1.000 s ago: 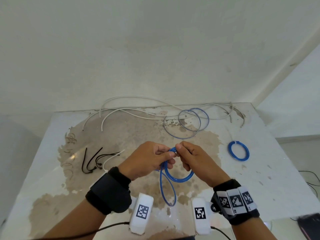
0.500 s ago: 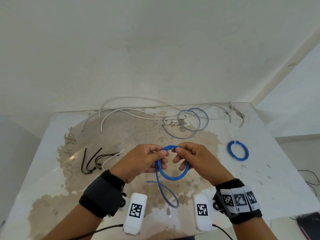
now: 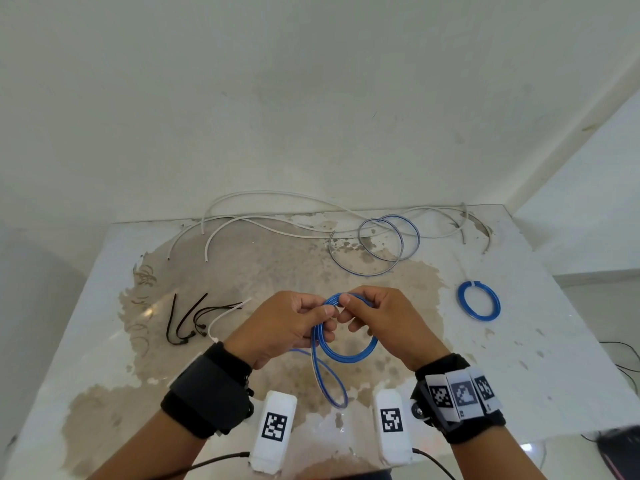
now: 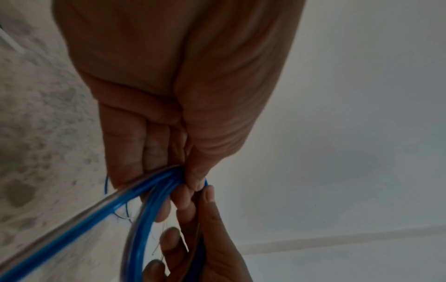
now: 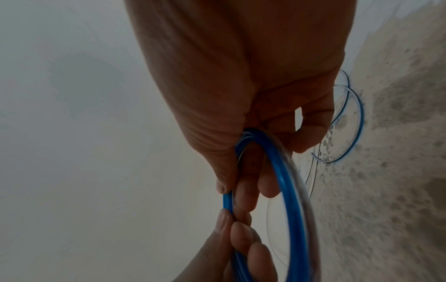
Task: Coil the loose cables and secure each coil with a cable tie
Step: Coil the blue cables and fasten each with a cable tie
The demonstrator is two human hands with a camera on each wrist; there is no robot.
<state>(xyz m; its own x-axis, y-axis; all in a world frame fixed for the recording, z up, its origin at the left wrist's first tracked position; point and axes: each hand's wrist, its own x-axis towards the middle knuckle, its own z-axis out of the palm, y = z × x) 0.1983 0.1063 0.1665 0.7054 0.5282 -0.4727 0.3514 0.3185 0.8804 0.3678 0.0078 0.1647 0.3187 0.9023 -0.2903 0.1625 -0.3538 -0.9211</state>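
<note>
Head view: we see both hands at centre frame, raised over the stained white tabletop [image 3: 571, 341]. Left hand [image 3: 280, 327] and right hand [image 3: 384, 323] each pinch the top of a thin blue plastic-sheathed cable [image 3: 341, 355] wound into a loop; thumbs nearly touch at the top of the coil. The loop hangs below and between the hands, and one loose strand trails down toward lower centre. Finished blue coil with a white tie [image 3: 479, 301] lies at right, well apart. Loose blue-edged cable loops [image 3: 381, 244] and long white cables [image 3: 249, 220] sit at the upper part of the table. Black cable ties [image 3: 187, 320] lie left of the left hand.

Left wrist view: left hand [image 4: 173, 106] fingers curl round the blue cable [image 4: 154, 192] at lower centre; right fingertips [image 4: 210, 196] meet it just below.

Right wrist view: right hand [image 5: 241, 95] thumb and fingers clamp the blue cable [image 5: 289, 183], with the coil arcing down to lower centre.
</note>
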